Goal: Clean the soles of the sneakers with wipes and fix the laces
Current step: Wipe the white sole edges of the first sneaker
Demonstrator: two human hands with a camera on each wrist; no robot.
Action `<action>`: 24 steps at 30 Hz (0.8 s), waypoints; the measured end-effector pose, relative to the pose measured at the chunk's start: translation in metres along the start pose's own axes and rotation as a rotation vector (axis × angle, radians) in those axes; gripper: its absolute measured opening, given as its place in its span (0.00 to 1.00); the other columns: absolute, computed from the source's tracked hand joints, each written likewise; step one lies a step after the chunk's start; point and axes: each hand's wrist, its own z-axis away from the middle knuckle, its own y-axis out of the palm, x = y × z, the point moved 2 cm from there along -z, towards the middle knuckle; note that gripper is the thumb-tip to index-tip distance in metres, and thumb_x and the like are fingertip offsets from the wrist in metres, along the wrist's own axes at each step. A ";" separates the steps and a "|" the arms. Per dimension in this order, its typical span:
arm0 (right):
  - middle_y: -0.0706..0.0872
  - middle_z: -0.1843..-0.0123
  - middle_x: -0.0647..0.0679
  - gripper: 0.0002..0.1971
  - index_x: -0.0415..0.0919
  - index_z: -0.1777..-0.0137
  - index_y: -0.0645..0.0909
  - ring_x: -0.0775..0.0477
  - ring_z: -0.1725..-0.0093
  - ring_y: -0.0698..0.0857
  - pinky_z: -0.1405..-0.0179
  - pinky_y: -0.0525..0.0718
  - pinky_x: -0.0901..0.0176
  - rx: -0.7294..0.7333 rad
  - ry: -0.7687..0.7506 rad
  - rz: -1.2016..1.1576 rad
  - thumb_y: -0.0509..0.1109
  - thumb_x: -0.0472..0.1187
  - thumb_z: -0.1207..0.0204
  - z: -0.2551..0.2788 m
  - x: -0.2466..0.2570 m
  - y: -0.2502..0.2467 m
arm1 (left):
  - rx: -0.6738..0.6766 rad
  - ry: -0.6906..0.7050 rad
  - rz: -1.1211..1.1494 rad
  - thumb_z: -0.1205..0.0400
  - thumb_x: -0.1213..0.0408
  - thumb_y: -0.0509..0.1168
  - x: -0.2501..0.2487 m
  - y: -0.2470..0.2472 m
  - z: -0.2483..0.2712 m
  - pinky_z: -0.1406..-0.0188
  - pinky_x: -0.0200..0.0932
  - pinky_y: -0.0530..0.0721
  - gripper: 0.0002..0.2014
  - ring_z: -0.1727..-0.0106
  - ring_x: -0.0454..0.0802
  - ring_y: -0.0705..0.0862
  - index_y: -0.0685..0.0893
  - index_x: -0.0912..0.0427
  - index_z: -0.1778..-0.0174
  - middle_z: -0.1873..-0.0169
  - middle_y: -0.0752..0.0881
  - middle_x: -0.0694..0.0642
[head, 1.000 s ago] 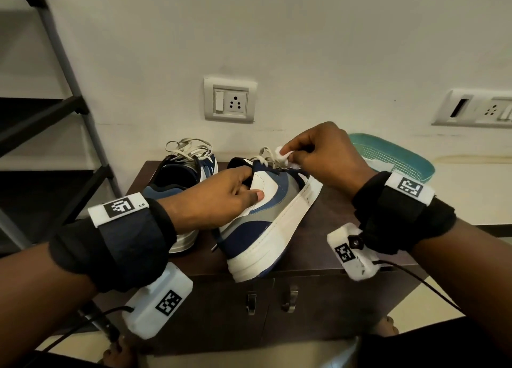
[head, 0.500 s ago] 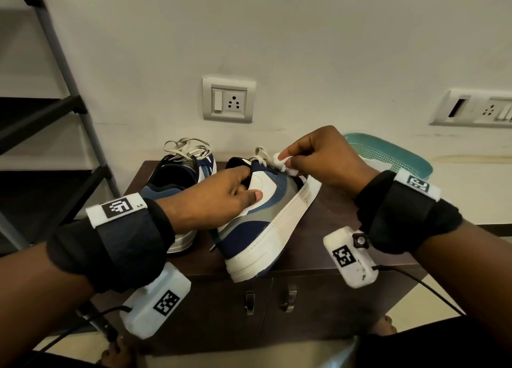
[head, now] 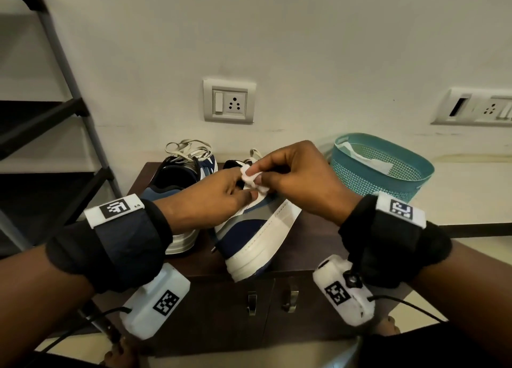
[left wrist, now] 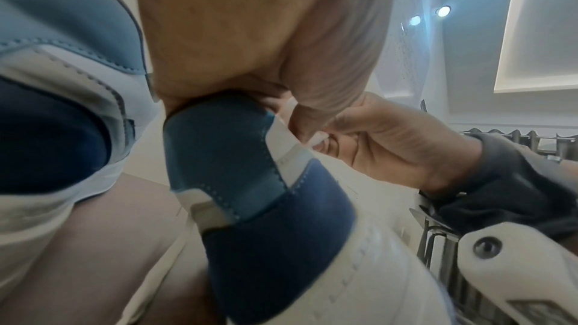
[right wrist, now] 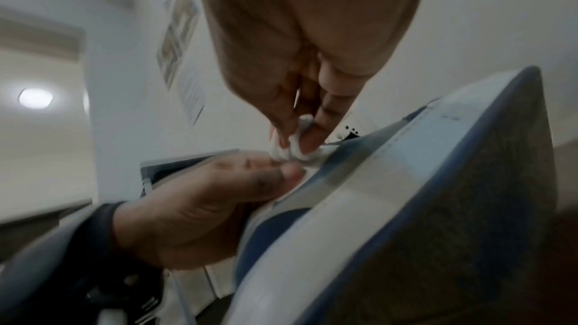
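Head view: even, soft indoor light, sharp centre, wide-angle bowing of the rack [head: 69, 90] at left edge. Left wrist view: bluish cast, two ceiling spots [left wrist: 443, 11] glaring, near shoe [left wrist: 250, 182] soft. Right wrist view: dim, grainy, heavy motion blur; one ceiling lamp [right wrist: 35, 98] bloomed.

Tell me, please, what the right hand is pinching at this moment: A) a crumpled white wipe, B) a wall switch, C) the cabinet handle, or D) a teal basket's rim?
A: the right hand pinches a small crumpled white wipe between thumb and fingers, just above the tilted sneaker that the left hand holds.
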 end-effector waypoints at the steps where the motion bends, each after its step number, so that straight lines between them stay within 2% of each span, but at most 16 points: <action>1: 0.94 0.54 0.58 0.10 0.52 0.53 0.94 0.62 0.51 0.90 0.47 0.89 0.62 -0.009 -0.015 -0.034 0.76 0.35 0.26 -0.001 0.001 -0.001 | -0.002 0.002 -0.002 0.12 0.57 0.65 0.001 0.000 0.000 0.63 0.53 0.77 0.05 0.69 0.52 0.77 0.82 0.51 0.42 0.68 0.82 0.54; 4: 0.92 0.50 0.56 0.10 0.48 0.50 0.93 0.62 0.52 0.88 0.49 0.84 0.72 -0.142 -0.154 0.109 0.74 0.34 0.24 -0.002 0.003 -0.003 | -0.007 -0.020 0.012 0.12 0.60 0.65 0.000 0.003 -0.001 0.64 0.45 0.75 0.06 0.71 0.41 0.75 0.81 0.52 0.40 0.70 0.79 0.48; 7: 0.91 0.49 0.55 0.10 0.47 0.49 0.93 0.59 0.49 0.87 0.46 0.84 0.67 -0.080 -0.178 0.181 0.73 0.33 0.23 -0.001 0.002 0.003 | -0.003 -0.037 0.024 0.11 0.61 0.65 0.001 0.002 -0.002 0.67 0.46 0.71 0.07 0.75 0.42 0.71 0.82 0.56 0.40 0.72 0.75 0.48; 9: 0.92 0.53 0.60 0.11 0.50 0.52 0.93 0.61 0.51 0.88 0.46 0.86 0.64 0.074 -0.108 0.105 0.75 0.33 0.23 -0.004 0.003 -0.001 | 0.003 -0.033 0.023 0.11 0.58 0.64 0.001 0.000 0.000 0.66 0.50 0.74 0.08 0.72 0.47 0.73 0.82 0.55 0.40 0.70 0.77 0.53; 11: 0.92 0.59 0.62 0.11 0.48 0.53 0.94 0.62 0.56 0.90 0.49 0.87 0.66 0.186 -0.078 0.039 0.76 0.31 0.24 -0.010 0.004 -0.014 | -0.005 -0.032 0.016 0.13 0.54 0.65 0.002 -0.002 0.000 0.59 0.55 0.80 0.10 0.66 0.57 0.78 0.83 0.53 0.39 0.64 0.82 0.59; 13: 0.94 0.58 0.55 0.10 0.45 0.52 0.93 0.58 0.57 0.92 0.48 0.90 0.61 0.096 -0.046 -0.016 0.76 0.29 0.25 -0.019 -0.004 -0.032 | -0.010 -0.054 0.020 0.11 0.57 0.65 0.002 -0.002 0.000 0.60 0.52 0.80 0.08 0.67 0.52 0.80 0.82 0.53 0.38 0.65 0.83 0.57; 14: 0.94 0.57 0.52 0.10 0.44 0.52 0.93 0.55 0.56 0.92 0.46 0.91 0.56 0.019 -0.032 -0.012 0.76 0.29 0.25 -0.024 -0.010 -0.041 | -0.006 -0.062 0.022 0.11 0.58 0.64 0.002 -0.001 0.000 0.58 0.53 0.83 0.08 0.66 0.54 0.84 0.82 0.53 0.37 0.64 0.86 0.58; 15: 0.94 0.57 0.51 0.09 0.44 0.52 0.93 0.55 0.56 0.92 0.45 0.91 0.52 -0.036 -0.016 0.020 0.77 0.30 0.26 -0.027 -0.017 -0.048 | -0.004 -0.060 0.020 0.11 0.58 0.64 0.003 -0.001 -0.001 0.53 0.57 0.87 0.09 0.60 0.60 0.88 0.81 0.53 0.36 0.60 0.89 0.63; 16: 0.94 0.57 0.52 0.09 0.45 0.52 0.93 0.55 0.57 0.92 0.44 0.91 0.51 -0.048 0.007 0.063 0.77 0.31 0.26 -0.029 -0.023 -0.051 | -0.002 -0.058 0.014 0.11 0.58 0.64 0.002 0.000 -0.001 0.49 0.61 0.87 0.09 0.57 0.65 0.88 0.81 0.53 0.36 0.57 0.89 0.66; 17: 0.93 0.59 0.54 0.09 0.46 0.52 0.93 0.56 0.57 0.92 0.44 0.90 0.51 -0.024 0.034 0.107 0.78 0.32 0.27 -0.030 -0.029 -0.051 | -0.005 -0.058 0.012 0.11 0.57 0.64 0.002 0.000 -0.002 0.50 0.61 0.86 0.10 0.59 0.66 0.86 0.81 0.53 0.36 0.59 0.88 0.66; 18: 0.93 0.60 0.55 0.09 0.47 0.51 0.93 0.56 0.58 0.91 0.45 0.90 0.53 0.019 0.057 0.152 0.78 0.33 0.27 -0.028 -0.032 -0.047 | -0.006 -0.060 0.007 0.11 0.57 0.64 0.001 0.001 -0.001 0.54 0.58 0.84 0.10 0.64 0.62 0.83 0.81 0.54 0.36 0.63 0.86 0.63; 20: 0.91 0.58 0.59 0.09 0.50 0.47 0.92 0.59 0.58 0.87 0.51 0.86 0.61 0.073 0.077 0.237 0.78 0.36 0.25 -0.025 -0.034 -0.037 | -0.003 -0.072 -0.015 0.11 0.56 0.64 0.000 0.001 -0.001 0.58 0.58 0.80 0.10 0.65 0.54 0.78 0.80 0.55 0.37 0.66 0.81 0.58; 22: 0.89 0.56 0.58 0.10 0.50 0.46 0.92 0.60 0.57 0.85 0.58 0.81 0.70 0.068 0.076 0.276 0.76 0.36 0.23 -0.020 -0.031 -0.029 | 0.001 -0.078 -0.038 0.11 0.56 0.63 -0.002 0.001 0.000 0.56 0.65 0.83 0.10 0.64 0.53 0.78 0.81 0.56 0.38 0.66 0.80 0.57; 24: 0.90 0.58 0.59 0.10 0.51 0.48 0.93 0.64 0.60 0.86 0.64 0.78 0.78 0.053 0.069 0.260 0.75 0.35 0.23 -0.014 -0.028 -0.023 | -0.005 -0.082 -0.052 0.11 0.55 0.64 -0.003 0.001 0.001 0.50 0.69 0.85 0.11 0.64 0.57 0.80 0.81 0.57 0.38 0.65 0.82 0.60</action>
